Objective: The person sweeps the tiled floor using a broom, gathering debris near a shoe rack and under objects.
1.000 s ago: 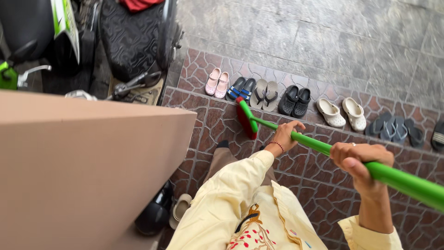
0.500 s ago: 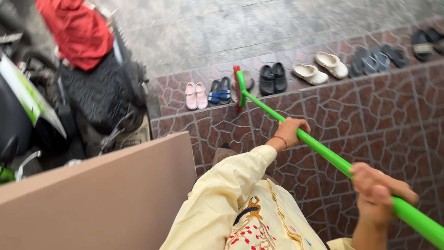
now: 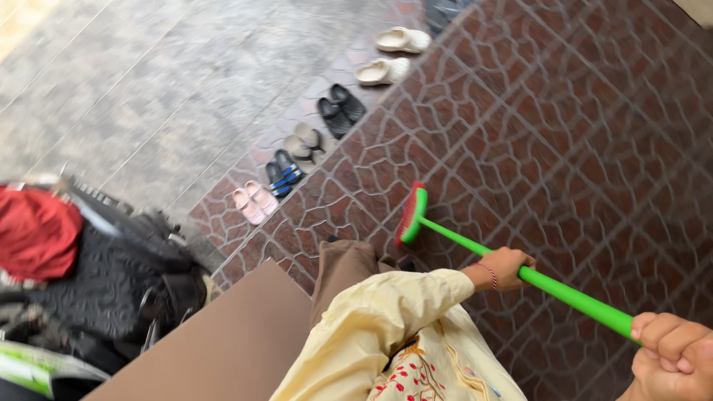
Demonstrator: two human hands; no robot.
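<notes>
The broom (image 3: 475,241) has come back from the step edge by the row of shoes (image 3: 297,160) onto the reddish patterned floor (image 3: 564,119); its red-bristled head now rests close to the person's feet, so the stroke has drawn toward the body; the left hand (image 3: 507,268) is wrapped round the green handle mid-shaft, arm stretched forward in a cream sleeve; the right hand (image 3: 672,356) is closed round the handle's upper end, nearer the camera.

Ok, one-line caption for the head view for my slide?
Both hands, left hand and right hand, grip a green broom on brown tiled floor, shoes lined along the step.
</notes>
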